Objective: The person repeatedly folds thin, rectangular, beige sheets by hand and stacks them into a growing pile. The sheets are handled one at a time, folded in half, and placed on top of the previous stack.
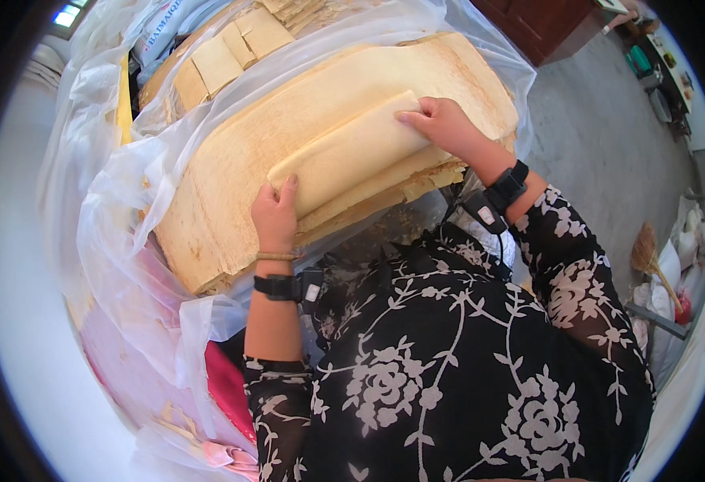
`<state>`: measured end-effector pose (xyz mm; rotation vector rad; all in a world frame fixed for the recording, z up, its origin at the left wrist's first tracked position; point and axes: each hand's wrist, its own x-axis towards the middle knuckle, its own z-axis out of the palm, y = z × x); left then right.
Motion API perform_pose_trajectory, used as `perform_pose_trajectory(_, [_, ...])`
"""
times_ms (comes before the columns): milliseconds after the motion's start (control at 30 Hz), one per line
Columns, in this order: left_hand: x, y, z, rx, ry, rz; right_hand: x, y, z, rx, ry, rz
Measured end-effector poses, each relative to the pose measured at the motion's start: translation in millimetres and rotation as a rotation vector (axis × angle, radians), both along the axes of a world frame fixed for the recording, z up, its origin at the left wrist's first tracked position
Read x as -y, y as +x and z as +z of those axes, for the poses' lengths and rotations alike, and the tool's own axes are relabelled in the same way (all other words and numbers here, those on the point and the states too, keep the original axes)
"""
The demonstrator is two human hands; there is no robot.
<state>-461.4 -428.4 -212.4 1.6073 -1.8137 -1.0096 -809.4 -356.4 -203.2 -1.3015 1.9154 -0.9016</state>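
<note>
A pale yellow folded sheet [352, 153], thin and flexible, lies across a stack of large similar sheets [220, 181] with browned, flaky edges. My left hand [275, 211] grips its left end, thumb on top. At the right end, my right hand [443, 123] pinches the corner between thumb and fingers. The fold runs along the far side of the piece, and the near part hangs towards my body. What the sheets are made of I cannot tell.
Translucent plastic sheeting [123, 193] surrounds the stack. Beyond it are smaller folded pieces [217, 66] and a printed bag [163, 30]. A dark red cabinet [527, 24] stands far right. On the right, a straw broom [644, 250] leans by white bags [668, 271].
</note>
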Motion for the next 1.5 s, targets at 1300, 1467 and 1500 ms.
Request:
perform_pose_trajectory(1300, [62.3, 9.2, 51.4, 0.459, -0.616, -0.513, 16.6, 46.7, 43.1, -0.474, -0.55, 0.109])
perform_pose_trajectory(1467, [197.3, 22.8, 89.1, 0.656, -0.659, -0.054, 38.7, 46.8, 24.8, -0.53, -0.24, 0.265])
perform_pose_trajectory(1500, [227.6, 22.6, 91.3, 0.774, -0.651, 0.037, 40.2, 48.6, 21.6, -0.577, -0.196, 0.293])
